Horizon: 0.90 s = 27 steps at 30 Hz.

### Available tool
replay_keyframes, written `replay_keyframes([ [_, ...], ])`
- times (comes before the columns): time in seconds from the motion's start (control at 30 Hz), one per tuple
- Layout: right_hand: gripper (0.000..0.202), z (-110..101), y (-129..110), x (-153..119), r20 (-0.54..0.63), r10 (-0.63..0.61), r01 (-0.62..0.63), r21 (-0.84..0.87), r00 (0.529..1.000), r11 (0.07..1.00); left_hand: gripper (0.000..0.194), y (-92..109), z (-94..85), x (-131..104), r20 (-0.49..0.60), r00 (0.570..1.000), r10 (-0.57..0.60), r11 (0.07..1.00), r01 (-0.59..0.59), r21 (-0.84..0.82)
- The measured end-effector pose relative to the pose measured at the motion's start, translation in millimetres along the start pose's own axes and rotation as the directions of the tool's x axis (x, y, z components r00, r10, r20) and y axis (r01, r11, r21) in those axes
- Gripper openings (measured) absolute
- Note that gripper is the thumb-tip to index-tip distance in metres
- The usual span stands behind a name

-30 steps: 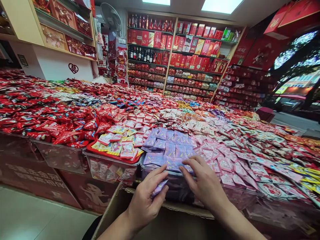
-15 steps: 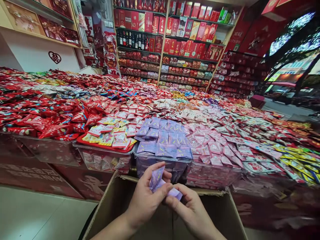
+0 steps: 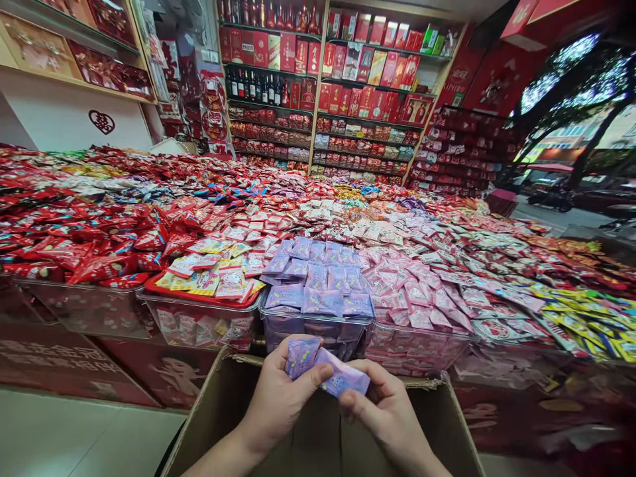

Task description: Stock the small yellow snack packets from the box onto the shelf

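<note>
Over a cardboard box (image 3: 203, 397), both my hands hold small purple candy packets close together. My left hand (image 3: 278, 391) is closed on one purple candy packet (image 3: 301, 356), and its thumb presses the near end of a second purple packet (image 3: 342, 376). The fingers and thumb of my right hand (image 3: 385, 404) pinch the other end of that second packet. Just beyond the hands, a clear bin (image 3: 318, 326) bears neat rows of matching purple packets (image 3: 325, 275).
Bins of pink packets (image 3: 417, 291) stand to the right, yellow and white packets (image 3: 213, 268) in a red tray to the left. Red packets (image 3: 104, 255) fill the far left. Shelves of bottles and red boxes (image 3: 368, 99) line the back.
Both hands have dropped slightly, and the packets have turned so more of their printed faces shows. The second packet now lies stretched out between the hands. The view has shifted slightly.
</note>
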State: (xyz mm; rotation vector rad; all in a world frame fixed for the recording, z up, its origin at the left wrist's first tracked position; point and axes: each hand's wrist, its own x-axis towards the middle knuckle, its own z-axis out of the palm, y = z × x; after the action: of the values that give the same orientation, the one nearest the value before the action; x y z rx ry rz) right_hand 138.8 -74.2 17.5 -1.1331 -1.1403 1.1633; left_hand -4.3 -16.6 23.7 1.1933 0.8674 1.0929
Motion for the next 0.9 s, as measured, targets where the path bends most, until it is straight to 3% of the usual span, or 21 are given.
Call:
replay_keyframes([
  [0.27,0.025,3.5,-1.9,-4.0,-0.064,-0.019,0.020,0.012,0.998,1.000,0.029,-4.7,2.0,-4.1,-0.027,1.000,0.016,0.997,-0.018,-0.078],
  [0.43,0.033,3.7,3.1,-4.7,-0.191,-0.029,0.024,-0.030,0.981,0.999,0.030,-8.1,2.3,-3.1,-0.037,0.999,-0.012,0.991,0.007,-0.134],
  [0.57,0.029,-9.4,-13.9,3.3,-0.245,-0.136,0.103,-0.142,0.960,0.984,0.030,-4.1,-0.2,-2.1,0.028,0.999,-0.018,0.985,0.023,-0.171],
  [0.63,0.027,-23.5,-34.8,21.1,-0.248,-0.235,0.165,-0.274,0.940,0.947,0.027,-3.4,-1.9,-2.0,0.083,0.996,-0.014,0.976,0.032,-0.214],
  [0.73,0.028,-45.8,-72.1,70.7,-0.201,-0.380,0.248,-0.479,0.903,0.842,0.031,-7.0,-3.2,-2.2,0.147,0.989,-0.002,0.950,0.048,-0.309],
  [0.9,0.034,-59.2,-104.8,174.1,-0.016,-0.388,0.305,-0.589,0.922,0.749,0.031,-14.1,2.1,1.0,0.093,0.994,-0.064,0.952,0.089,-0.294],
])
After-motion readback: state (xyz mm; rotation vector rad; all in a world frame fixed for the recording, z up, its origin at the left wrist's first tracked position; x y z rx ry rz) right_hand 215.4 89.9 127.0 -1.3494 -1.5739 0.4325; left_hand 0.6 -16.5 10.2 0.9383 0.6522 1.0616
